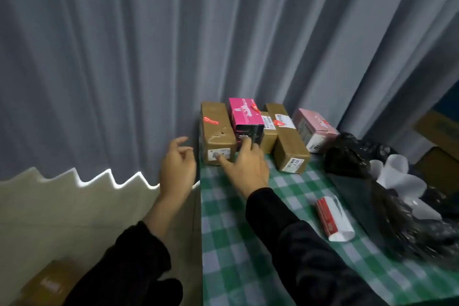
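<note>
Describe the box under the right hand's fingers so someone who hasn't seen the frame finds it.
On the green-checked table by the grey curtain, parcels line the far edge. Second from the left, between two brown cartons, is the magenta box, the right hand touching its near end. Only it is vivid pink with a black end; the other pink box is pale.

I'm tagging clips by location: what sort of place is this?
Probably a home corner used for sorting mail: taped parcels with shipping labels stand in a row on a green checked tablecloth, grey curtains hang behind, and a black plastic bag lies beside them.
</note>
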